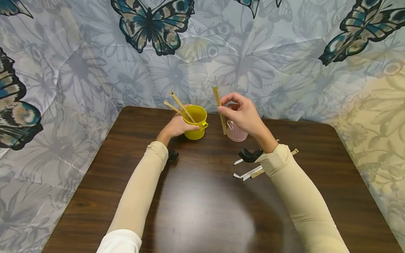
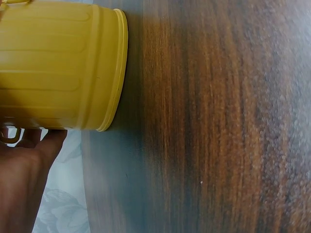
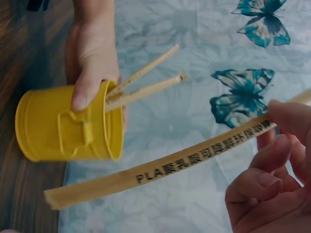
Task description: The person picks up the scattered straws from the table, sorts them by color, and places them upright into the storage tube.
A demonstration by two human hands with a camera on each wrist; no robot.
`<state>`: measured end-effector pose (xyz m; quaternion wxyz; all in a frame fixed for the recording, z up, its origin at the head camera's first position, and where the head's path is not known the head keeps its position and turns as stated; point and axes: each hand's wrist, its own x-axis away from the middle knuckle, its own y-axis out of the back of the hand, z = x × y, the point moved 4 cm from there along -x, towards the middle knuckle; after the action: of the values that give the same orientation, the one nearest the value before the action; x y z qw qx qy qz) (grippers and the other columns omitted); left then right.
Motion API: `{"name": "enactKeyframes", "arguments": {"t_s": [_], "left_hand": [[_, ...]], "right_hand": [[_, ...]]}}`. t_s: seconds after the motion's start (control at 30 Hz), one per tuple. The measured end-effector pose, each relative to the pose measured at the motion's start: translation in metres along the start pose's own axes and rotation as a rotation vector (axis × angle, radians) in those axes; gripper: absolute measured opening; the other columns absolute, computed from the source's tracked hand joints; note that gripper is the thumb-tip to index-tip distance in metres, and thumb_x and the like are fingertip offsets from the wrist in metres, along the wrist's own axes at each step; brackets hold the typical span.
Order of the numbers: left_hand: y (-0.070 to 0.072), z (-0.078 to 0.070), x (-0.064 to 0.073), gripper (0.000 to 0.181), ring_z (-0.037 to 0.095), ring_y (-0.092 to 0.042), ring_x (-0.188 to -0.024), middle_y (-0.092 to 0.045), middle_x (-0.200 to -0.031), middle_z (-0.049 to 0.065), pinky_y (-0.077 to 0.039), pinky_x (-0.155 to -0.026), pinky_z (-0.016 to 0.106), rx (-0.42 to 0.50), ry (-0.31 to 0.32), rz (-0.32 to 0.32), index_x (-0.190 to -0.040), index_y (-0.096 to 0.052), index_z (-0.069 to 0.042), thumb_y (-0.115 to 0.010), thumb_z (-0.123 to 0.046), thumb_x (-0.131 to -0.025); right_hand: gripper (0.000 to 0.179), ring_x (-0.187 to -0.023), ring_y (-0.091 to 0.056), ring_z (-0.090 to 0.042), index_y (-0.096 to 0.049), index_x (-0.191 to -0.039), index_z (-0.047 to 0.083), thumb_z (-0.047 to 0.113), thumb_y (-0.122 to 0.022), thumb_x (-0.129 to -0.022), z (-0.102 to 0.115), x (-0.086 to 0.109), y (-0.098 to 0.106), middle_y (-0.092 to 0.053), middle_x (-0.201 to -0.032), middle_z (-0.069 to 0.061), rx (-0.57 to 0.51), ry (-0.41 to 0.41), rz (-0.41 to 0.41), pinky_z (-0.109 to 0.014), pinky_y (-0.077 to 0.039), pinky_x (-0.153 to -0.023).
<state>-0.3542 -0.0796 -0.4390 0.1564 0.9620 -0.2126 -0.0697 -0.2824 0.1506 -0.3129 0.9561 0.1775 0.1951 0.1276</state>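
My left hand (image 1: 175, 127) grips a small yellow metal bucket (image 1: 195, 134), its thumb over the front near the rim. Two tan paper-wrapped straws (image 3: 150, 90) lean out of the bucket's mouth. Beside it, my right hand (image 1: 244, 111) pinches another tan wrapped straw (image 3: 194, 154) between thumb and index finger. Dark printed lettering runs along this wrapper. In the head view the straw stands nearly upright, apart from the yellow bucket. A pink bucket (image 1: 235, 133) is partly hidden behind the right hand.
Several white wrapped straws (image 1: 253, 171) and tan ones lie on the dark wooden table (image 1: 202, 211) under the right forearm, which covers part of them. A butterfly-patterned cloth (image 1: 221, 52) hangs behind the table's far edge.
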Motion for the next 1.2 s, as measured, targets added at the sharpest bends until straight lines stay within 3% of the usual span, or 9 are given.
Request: {"name": "enactKeyframes", "arguments": {"t_s": [0.07,0.2,0.43,0.67,0.8,1.0,1.2], "left_hand": [[-0.001,0.008,-0.004,0.087,0.032,-0.055,-0.127,-0.056,-0.14,0.015,-0.043,-0.114,0.048,0.002,-0.007,-0.001,-0.15,-0.041,-0.011,-0.089,-0.015,-0.077],[-0.001,0.018,-0.009,0.086,0.029,-0.057,-0.125,-0.057,-0.138,0.012,-0.044,-0.113,0.047,0.009,-0.029,-0.019,-0.148,-0.043,-0.016,-0.09,-0.017,-0.077],[0.001,0.019,-0.008,0.081,0.025,-0.059,-0.119,-0.061,-0.132,0.009,-0.047,-0.11,0.044,-0.01,-0.074,-0.038,-0.144,-0.046,-0.016,-0.09,-0.016,-0.076],[-0.002,0.019,-0.008,0.081,0.025,-0.058,-0.12,-0.06,-0.133,0.008,-0.046,-0.11,0.045,-0.012,-0.058,-0.025,-0.145,-0.045,-0.02,-0.089,-0.02,-0.077],[-0.002,0.019,-0.009,0.084,0.027,-0.057,-0.123,-0.059,-0.136,0.009,-0.045,-0.112,0.046,-0.022,-0.045,-0.025,-0.147,-0.043,-0.019,-0.09,-0.019,-0.077],[-0.001,0.007,-0.006,0.084,0.03,-0.056,-0.125,-0.058,-0.137,0.013,-0.042,-0.115,0.049,-0.017,-0.038,-0.004,-0.148,-0.043,-0.013,-0.088,-0.014,-0.077],[-0.001,-0.009,0.003,0.079,0.029,-0.058,-0.121,-0.06,-0.134,0.013,-0.045,-0.112,0.047,-0.026,-0.047,0.019,-0.147,-0.043,-0.011,-0.085,-0.012,-0.08]], "right_hand": [[0.015,-0.06,-0.056,-0.005,-0.066,-0.103,0.011,0.015,-0.075,-0.093,0.0,-0.008,-0.004,-0.065,-0.097,0.006,-0.018,-0.013,-0.026,-0.018,-0.043,-0.054],[0.012,-0.056,-0.049,-0.006,-0.067,-0.102,0.013,0.014,-0.075,-0.093,0.006,-0.024,-0.013,-0.065,-0.098,0.007,-0.073,0.012,-0.053,-0.019,-0.037,-0.052],[0.014,-0.052,-0.047,-0.006,-0.068,-0.104,0.006,0.009,-0.075,-0.092,0.012,-0.049,-0.034,-0.065,-0.096,0.006,-0.197,0.088,-0.122,-0.019,-0.037,-0.05],[0.016,-0.055,-0.053,-0.007,-0.07,-0.105,0.005,0.011,-0.076,-0.091,-0.003,-0.068,-0.046,-0.067,-0.096,0.007,-0.269,0.037,-0.246,-0.018,-0.039,-0.05],[0.018,-0.055,-0.052,-0.008,-0.069,-0.106,0.007,0.013,-0.076,-0.091,-0.001,-0.074,-0.048,-0.067,-0.096,0.007,-0.271,0.026,-0.277,-0.018,-0.038,-0.05],[0.019,-0.054,-0.051,-0.01,-0.07,-0.107,0.005,0.015,-0.076,-0.092,0.006,-0.082,-0.053,-0.066,-0.097,0.005,-0.273,0.052,-0.263,-0.02,-0.038,-0.051],[0.019,-0.053,-0.047,-0.009,-0.071,-0.109,0.004,0.016,-0.073,-0.094,-0.004,-0.083,-0.07,-0.069,-0.1,-0.004,-0.099,0.082,-0.157,-0.02,-0.041,-0.054]]}}
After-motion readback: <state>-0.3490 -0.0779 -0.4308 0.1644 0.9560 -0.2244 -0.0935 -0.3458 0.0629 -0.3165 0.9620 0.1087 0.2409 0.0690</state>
